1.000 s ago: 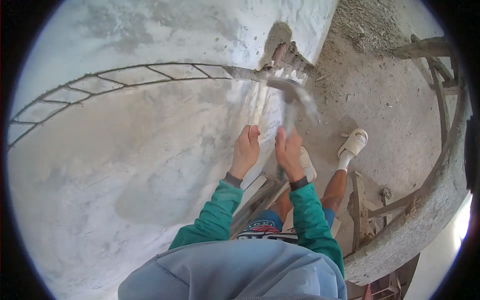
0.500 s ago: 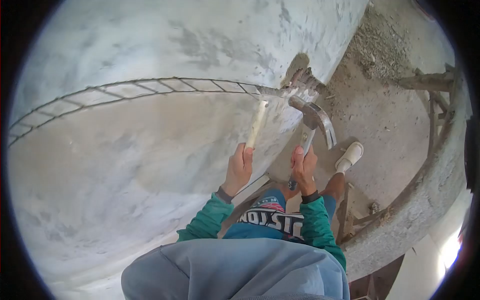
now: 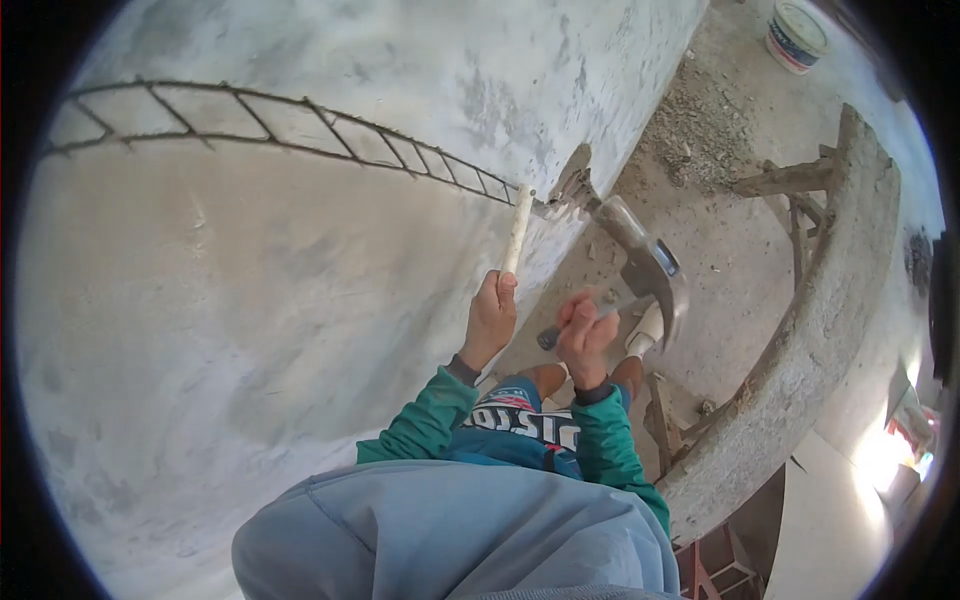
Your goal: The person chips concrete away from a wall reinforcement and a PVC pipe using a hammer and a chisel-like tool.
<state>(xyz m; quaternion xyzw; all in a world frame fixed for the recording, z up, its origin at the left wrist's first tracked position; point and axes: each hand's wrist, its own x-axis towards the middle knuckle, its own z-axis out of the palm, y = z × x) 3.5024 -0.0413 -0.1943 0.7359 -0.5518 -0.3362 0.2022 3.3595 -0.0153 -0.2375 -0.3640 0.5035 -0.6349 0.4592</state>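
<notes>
Near the wall's (image 3: 300,300) edge, we judge hammering in hand: left fingers (image 3: 507,284) clench the stick (image 3: 517,232), right fingers (image 3: 583,318) grip the hammer (image 3: 655,270); the next blow needs alignment.

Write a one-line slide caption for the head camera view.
Left hand steadies a pale rod near the chipped wall while the right hand grips a claw hammer.

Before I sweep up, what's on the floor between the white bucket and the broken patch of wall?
A spread of loose rubble lies between the white bucket and the broken patch, in the head view.
</notes>
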